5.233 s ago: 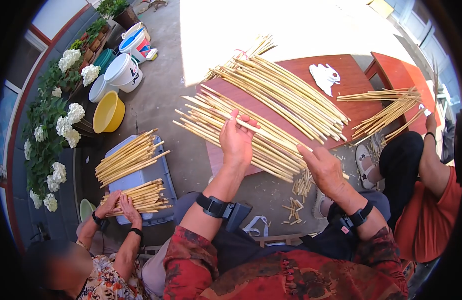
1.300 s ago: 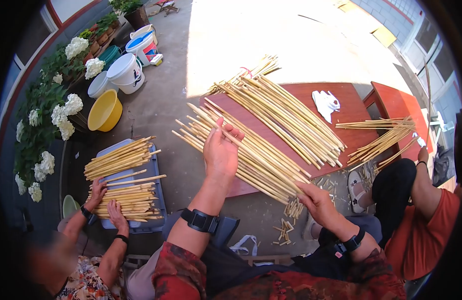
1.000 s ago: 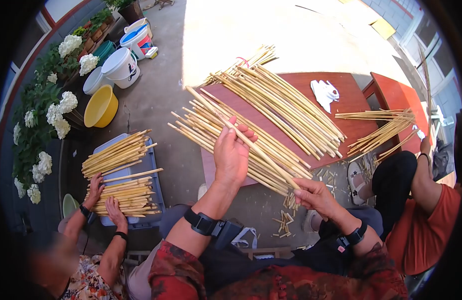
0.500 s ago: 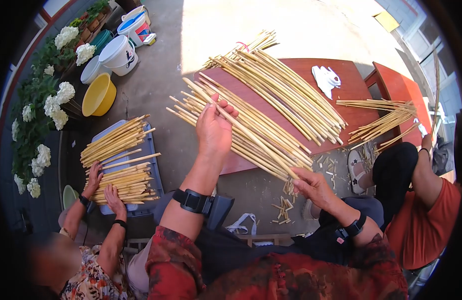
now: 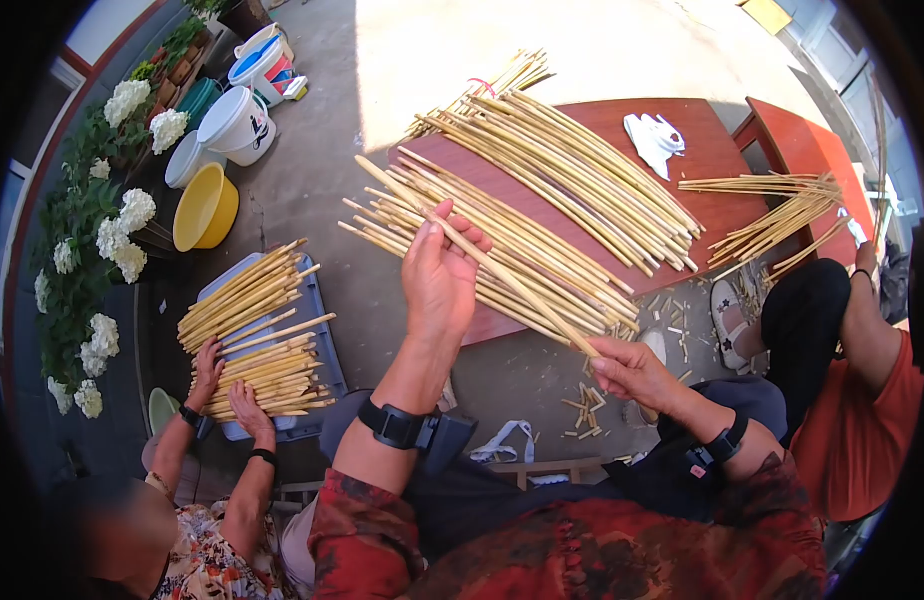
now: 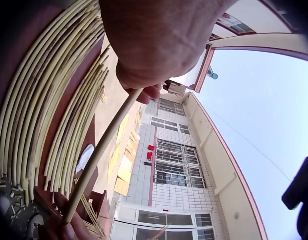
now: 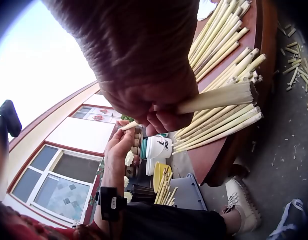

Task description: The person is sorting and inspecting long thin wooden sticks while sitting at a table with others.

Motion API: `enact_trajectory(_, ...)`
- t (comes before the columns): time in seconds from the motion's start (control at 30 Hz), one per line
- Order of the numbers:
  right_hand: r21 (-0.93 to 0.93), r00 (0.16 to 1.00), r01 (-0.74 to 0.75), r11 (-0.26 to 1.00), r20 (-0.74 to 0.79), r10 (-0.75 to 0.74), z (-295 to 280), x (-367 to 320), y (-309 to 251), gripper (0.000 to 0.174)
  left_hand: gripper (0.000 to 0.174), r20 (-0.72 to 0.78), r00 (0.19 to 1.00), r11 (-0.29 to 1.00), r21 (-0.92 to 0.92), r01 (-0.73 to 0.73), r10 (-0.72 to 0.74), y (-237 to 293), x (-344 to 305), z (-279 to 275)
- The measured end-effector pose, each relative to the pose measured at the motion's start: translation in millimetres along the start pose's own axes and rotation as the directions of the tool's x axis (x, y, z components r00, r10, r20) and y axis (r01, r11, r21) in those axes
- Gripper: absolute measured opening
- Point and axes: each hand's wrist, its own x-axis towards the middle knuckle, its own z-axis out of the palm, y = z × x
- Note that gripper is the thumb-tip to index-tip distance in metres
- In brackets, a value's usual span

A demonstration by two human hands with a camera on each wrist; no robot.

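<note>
One long pale-yellow stalk (image 5: pixel 517 283) slants across in front of me in the head view, above the others. My left hand (image 5: pixel 442 275) is turned palm up and holds it between thumb and fingers toward its far end. My right hand (image 5: pixel 637 375) pinches the near end. The right wrist view shows the cut end of a stalk (image 7: pixel 219 98) jutting out past my right hand. Below lies a loose bundle of stalks (image 5: pixel 572 290) on the dark red table (image 5: pixel 622 275), with a larger bundle (image 5: pixel 582 180) beyond it.
At the left, another person's hands (image 5: pixel 247 408) rest on shorter stalks over a blue-grey bin (image 5: pixel 330 350). Cut pieces (image 5: pixel 585 410) litter the floor. A white cloth (image 5: pixel 652 143) and thinner stems (image 5: pixel 782 225) lie to the right, near a seated person (image 5: pixel 852 410).
Compared with the earliest frame, the person at left has spread out the stalks on the bin. Over the last second my hands shift slightly, still holding the stalk at both places.
</note>
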Motion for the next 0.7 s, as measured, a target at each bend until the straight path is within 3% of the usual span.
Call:
enact_trajectory(0.07,-0.123,0.998,0.047,0.991,-0.040,-0.052,0.9,0.7,0.8,0.036,0.028,-0.006,1.000,1.000,-0.010,0.000,0.000,2.2,0.3,3.0)
enact_trajectory(0.2,-0.141,0.994,0.094,0.986,-0.047,-0.101,1.5,-0.2,0.9,0.036,0.031,0.031,0.999,0.999,-0.035,0.032,-0.031,4.1,2.9,-0.4)
enact_trajectory(0.27,-0.277,0.977,0.176,0.945,-0.068,-0.202,1.6,-0.4,1.8,0.036,0.031,0.038,0.999,0.999,-0.037,0.037,-0.036,3.7,3.4,-0.7)
enact_trajectory(0.37,-0.331,0.963,0.224,0.916,-0.069,-0.261,0.8,-1.0,5.2,0.034,0.033,0.075,0.996,0.996,-0.068,0.061,-0.056,3.5,3.8,-2.4)
enact_trajectory(0.47,-0.373,0.965,0.207,0.905,-0.078,-0.252,-2.0,-3.1,5.1,0.034,0.033,0.115,0.991,0.993,-0.086,0.082,-0.071,4.0,3.2,-2.3)
enact_trajectory(0.6,-0.332,0.975,0.184,0.925,-0.056,-0.214,-5.3,-6.9,7.4,0.034,0.033,0.094,0.994,0.996,-0.055,0.070,-0.064,1.8,4.0,-1.3)
enact_trajectory(0.7,-0.181,0.993,0.112,0.977,-0.012,-0.116,-5.3,-8.3,3.0,0.033,0.032,0.016,0.998,0.999,-0.012,0.053,-0.053,0.8,6.7,2.6)
